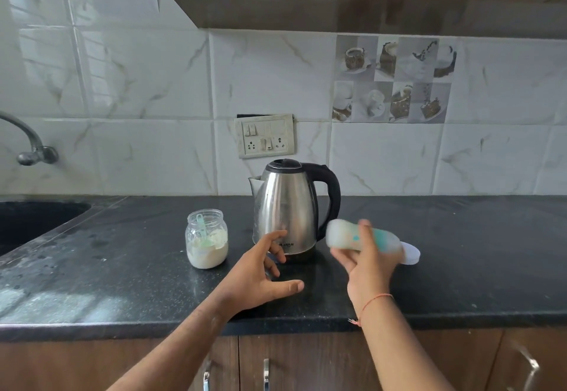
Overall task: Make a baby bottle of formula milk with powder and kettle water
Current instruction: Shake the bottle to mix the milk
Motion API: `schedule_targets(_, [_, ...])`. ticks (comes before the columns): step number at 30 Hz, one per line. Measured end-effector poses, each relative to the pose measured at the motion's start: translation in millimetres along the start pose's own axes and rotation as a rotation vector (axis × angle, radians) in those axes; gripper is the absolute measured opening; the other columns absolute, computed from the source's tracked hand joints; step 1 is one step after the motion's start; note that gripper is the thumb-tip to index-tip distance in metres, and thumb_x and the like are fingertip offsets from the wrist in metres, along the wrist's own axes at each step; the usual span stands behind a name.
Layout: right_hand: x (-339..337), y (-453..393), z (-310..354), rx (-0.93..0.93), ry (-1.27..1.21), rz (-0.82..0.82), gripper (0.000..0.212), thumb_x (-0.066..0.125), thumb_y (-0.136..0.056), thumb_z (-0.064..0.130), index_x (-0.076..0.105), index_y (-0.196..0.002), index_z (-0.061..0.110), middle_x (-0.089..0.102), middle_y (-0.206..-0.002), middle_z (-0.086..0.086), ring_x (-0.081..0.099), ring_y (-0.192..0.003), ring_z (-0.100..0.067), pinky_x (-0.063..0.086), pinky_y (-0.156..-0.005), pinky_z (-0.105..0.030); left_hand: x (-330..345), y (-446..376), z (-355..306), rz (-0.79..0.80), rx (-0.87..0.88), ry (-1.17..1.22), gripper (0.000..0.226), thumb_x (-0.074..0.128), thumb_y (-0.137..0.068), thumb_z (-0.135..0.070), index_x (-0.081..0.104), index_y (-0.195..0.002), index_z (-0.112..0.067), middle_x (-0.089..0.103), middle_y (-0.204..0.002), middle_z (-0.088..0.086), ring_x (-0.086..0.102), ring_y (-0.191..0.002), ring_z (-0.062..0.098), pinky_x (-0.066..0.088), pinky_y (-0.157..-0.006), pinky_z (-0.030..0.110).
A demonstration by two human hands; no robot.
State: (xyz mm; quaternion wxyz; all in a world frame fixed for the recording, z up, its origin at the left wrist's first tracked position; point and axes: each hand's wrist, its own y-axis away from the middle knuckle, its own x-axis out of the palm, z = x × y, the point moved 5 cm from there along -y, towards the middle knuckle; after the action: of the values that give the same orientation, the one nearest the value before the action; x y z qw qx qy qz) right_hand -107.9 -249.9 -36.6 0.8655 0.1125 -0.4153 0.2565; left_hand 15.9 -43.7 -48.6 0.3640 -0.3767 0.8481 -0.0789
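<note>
On a black speckled stone countertop (122,268), a baby bottle of translucent plastic with a teal band (362,235) is gripped in the right hand (368,265), fingers curled round its middle. The bottle is blurred and lies nearly on its side, its long axis running left to right, the rounded end toward a steel electric kettle with a black handle and lid (288,209); whether it is capped cannot be told. A white disc, perhaps a lid (411,254), is seen just behind the bottle's right end. The left hand (264,274) hovers empty, fingers spread and relaxed, in front of the kettle's base and nearer to it than the right. Left of the kettle stands a clear glass jar (207,237), uncapped, partly filled with cream powder, with a pale green scoop inside (204,231). Judged likely next: bringing bottle and left hand together.
</note>
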Motion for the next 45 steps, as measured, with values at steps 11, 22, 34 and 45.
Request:
schedule_targets(11, [5, -3, -5, 0.115, 0.01, 0.057, 0.063, 0.084, -0.094, 0.026, 0.043, -0.141, 0.031, 0.058, -0.135, -0.011, 0.071, -0.116, -0.034, 0.067, -0.065, -0.048, 2, 1, -1, 0.001, 0.012, -0.001, 0.102, 0.098, -0.075, -0.054, 0.041, -0.159, -0.043, 0.064, -0.119, -0.012, 0.069, -0.095, 0.011, 0.06, -0.083, 0.023])
schedule_targets(22, [11, -2, -10, 0.272, -0.009, 0.116, 0.061, 0.086, -0.092, 0.025, 0.047, -0.139, 0.032, 0.058, -0.129, -0.008, 0.071, -0.111, -0.03, 0.067, -0.066, -0.052, 2, 0, -1, 0.008, 0.022, -0.028, 0.101, 0.097, -0.074, -0.058, 0.042, -0.157, -0.043, 0.063, -0.117, -0.013, 0.068, -0.093, 0.011, 0.06, -0.081, 0.023])
schedule_targets(34, [-8, -14, 2, -0.043, -0.073, -0.096, 0.062, 0.084, -0.094, 0.029, 0.04, -0.138, 0.023, 0.058, -0.135, -0.011, 0.07, -0.119, -0.035, 0.067, -0.067, -0.051, 4, 1, -1, 0.001, 0.027, -0.008, 0.099, 0.098, -0.074, -0.054, 0.045, -0.157, -0.041, 0.065, -0.116, -0.01, 0.069, -0.093, 0.012, 0.058, -0.083, 0.021])
schedule_targets(45, [-2, -7, -5, 0.174, 0.016, 0.059, 0.059, 0.085, -0.093, 0.029, 0.048, -0.139, 0.03, 0.06, -0.129, -0.01, 0.073, -0.11, -0.03, 0.068, -0.066, -0.05, 4, 1, -1, 0.007, 0.025, -0.008, 0.095, 0.099, -0.075, -0.05, 0.047, -0.154, -0.041, 0.065, -0.116, -0.009, 0.069, -0.093, 0.015, 0.058, -0.082, 0.021])
